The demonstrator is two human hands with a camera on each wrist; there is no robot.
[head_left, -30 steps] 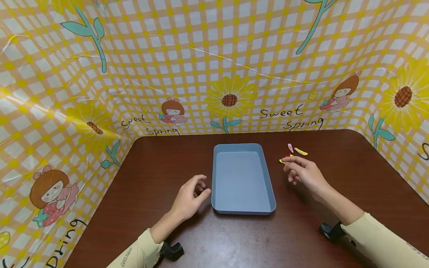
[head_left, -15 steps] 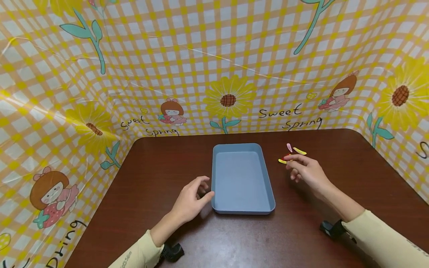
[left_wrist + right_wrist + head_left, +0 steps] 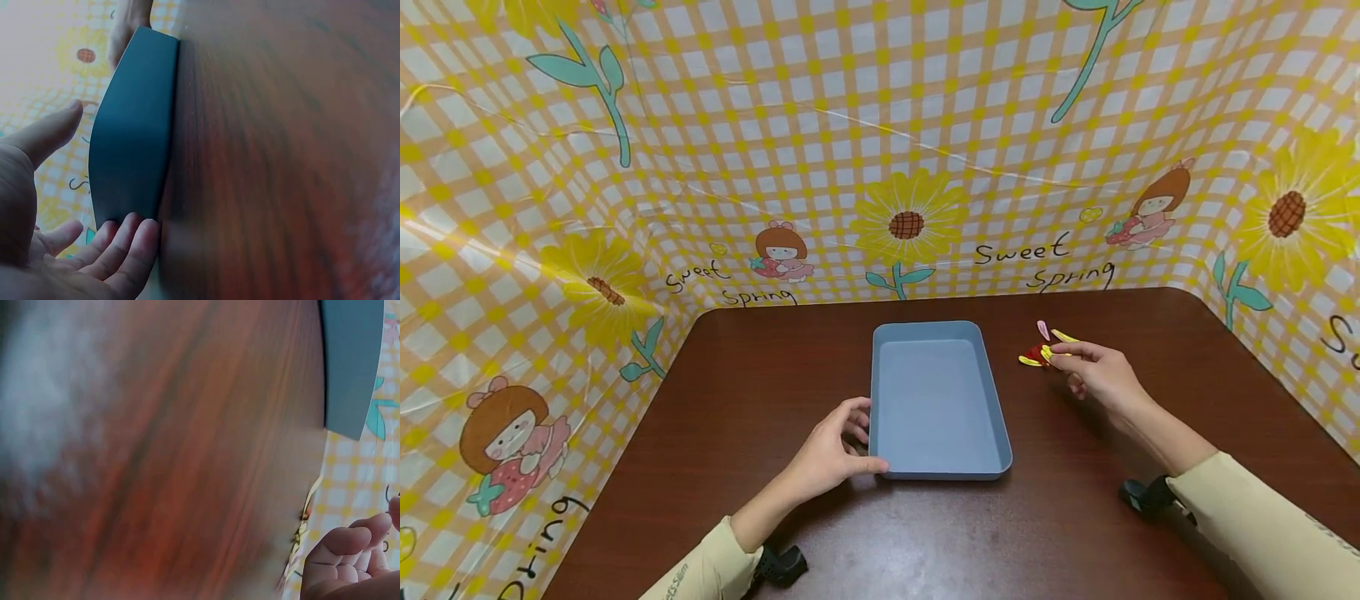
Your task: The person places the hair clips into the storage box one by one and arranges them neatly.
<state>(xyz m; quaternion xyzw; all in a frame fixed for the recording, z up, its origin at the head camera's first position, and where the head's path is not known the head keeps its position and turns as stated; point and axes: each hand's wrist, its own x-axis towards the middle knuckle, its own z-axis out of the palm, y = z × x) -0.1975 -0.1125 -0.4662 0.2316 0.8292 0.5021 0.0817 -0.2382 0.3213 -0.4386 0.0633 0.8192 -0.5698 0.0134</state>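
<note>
Small hair clips lie close together on the table right of a blue-grey tray (image 3: pixel 936 408): a pink one (image 3: pixel 1042 330), yellow ones (image 3: pixel 1028 361) and something red (image 3: pixel 1036 352). My right hand (image 3: pixel 1105 375) is over the right side of this pile, thumb and index finger close together beside a yellow clip. Whether they pinch one is hidden. In the right wrist view the clips (image 3: pixel 303 531) show small, beside curled fingers (image 3: pixel 347 544). At the tray's left side, my left hand (image 3: pixel 831 450) touches the outer wall (image 3: pixel 134 125) with its fingertips; the thumb is near the front left corner.
A dark brown wooden table (image 3: pixel 760 367) carries everything. Behind it and at both sides rises a yellow checked cloth (image 3: pixel 850 150) with sunflowers and cartoon figures. Each sleeve end has a black wrist device (image 3: pixel 1142 497).
My right hand has drawn to the right, uncovering more of the yellow and red clips. My left hand has come up against the tray, its thumb moving toward the front corner.
</note>
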